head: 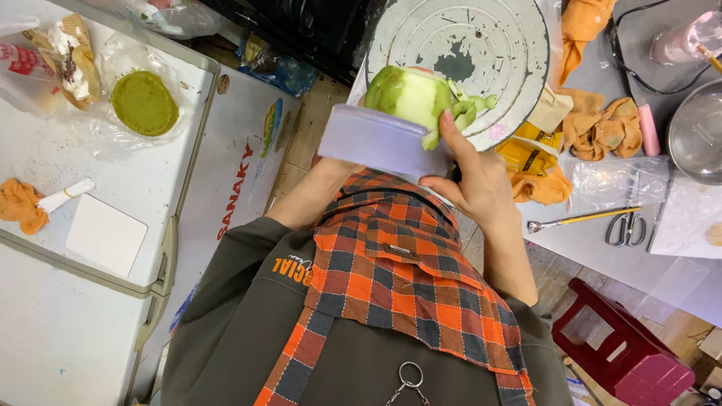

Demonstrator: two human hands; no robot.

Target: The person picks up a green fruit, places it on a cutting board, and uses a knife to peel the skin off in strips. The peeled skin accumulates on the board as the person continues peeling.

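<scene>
A green fruit (410, 94), partly peeled, is held up over my chest, with pale green peel strips (468, 111) hanging off its right side. My right hand (477, 184) has its thumb pressed on the fruit's peeled edge. Its fingers curl around something dark, seemingly a tool handle, mostly hidden. My left forearm (308, 199) reaches up from the left, but a blurred pale lavender object (380, 139) close to the camera hides the left hand. Below is my plaid orange apron (406, 286).
A worn round metal turntable (466, 41) lies behind the fruit. On the grey table at right are orange cloths (602, 128), a yellow-handled brush (583, 219), scissors (624, 225) and a metal bowl (696, 131). A red stool (624, 346) stands lower right. A white chest freezer (90, 173) carries a bagged green round cake (143, 101).
</scene>
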